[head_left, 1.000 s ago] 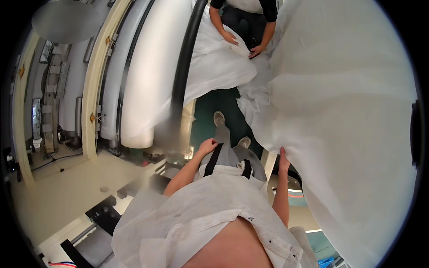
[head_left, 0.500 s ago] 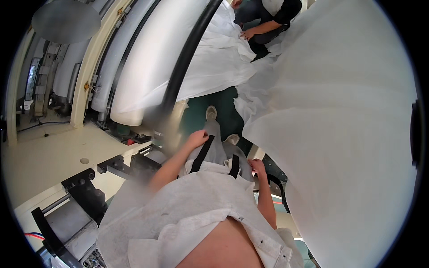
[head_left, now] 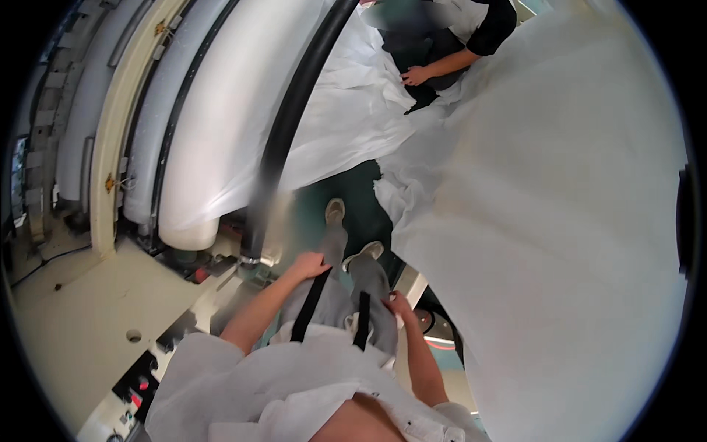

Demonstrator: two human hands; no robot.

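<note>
My left hand (head_left: 311, 265) rests at my left thigh, its fingers bent together beside the end of a black strap (head_left: 311, 306). Whether the strap is between the fingers is hidden. Against the outside of my right thigh lies my right hand (head_left: 398, 304), fingers curled in; anything inside them does not show. Close on my right hangs a large white cloth sheet (head_left: 560, 221). More crumpled white cloth (head_left: 346, 118) spreads out ahead, joining a long white roll (head_left: 206, 132) on the left.
A person (head_left: 456, 59) crouches ahead, one hand near the cloth. A thick black bar (head_left: 283, 125) slants between me and the rolls. Cream machine framing (head_left: 81, 309) with a hole and black brackets is on my left. My shoes (head_left: 335, 211) stand on a dark green floor (head_left: 357, 191).
My view has shifted, so the rolls and machine frame sit further left and my hands lower. Both hands stay by my thighs. My right foot has turned.
</note>
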